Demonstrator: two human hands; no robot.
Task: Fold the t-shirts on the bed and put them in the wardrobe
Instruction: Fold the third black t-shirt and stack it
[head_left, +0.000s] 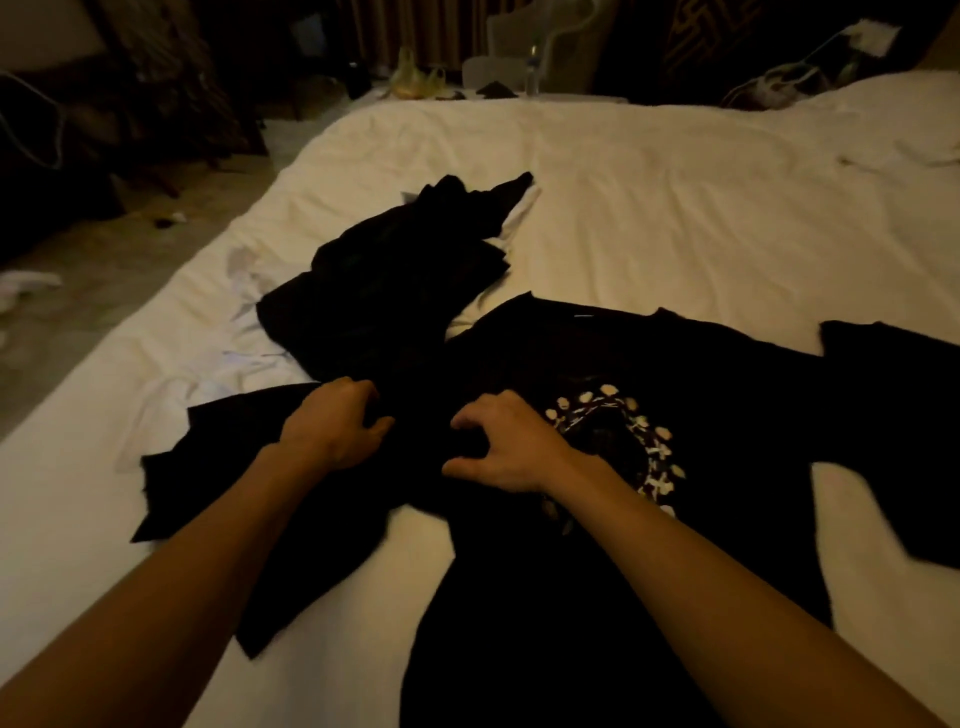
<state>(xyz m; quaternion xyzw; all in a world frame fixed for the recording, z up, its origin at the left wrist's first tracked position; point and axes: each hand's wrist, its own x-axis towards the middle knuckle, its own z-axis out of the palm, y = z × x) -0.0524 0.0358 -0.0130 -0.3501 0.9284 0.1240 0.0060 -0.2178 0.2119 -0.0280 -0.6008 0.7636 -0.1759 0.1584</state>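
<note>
A black t-shirt (727, 374) with a pale ring-shaped print lies spread face up on the white bed (675, 197), sleeves out to both sides. My left hand (332, 426) grips the cloth near the shirt's left shoulder seam. My right hand (498, 447), fingers curled, pinches the black fabric just left of the print. Behind them a rumpled pile of black clothes (395, 270) lies on the bed, with a white garment (171, 395) partly under it at the left.
The bed's left edge drops to a littered floor (104, 270). At the far edge are a bottle (532, 70), a pale chair (524, 47) and dark furniture. A white item (924, 150) lies at the far right of the bed.
</note>
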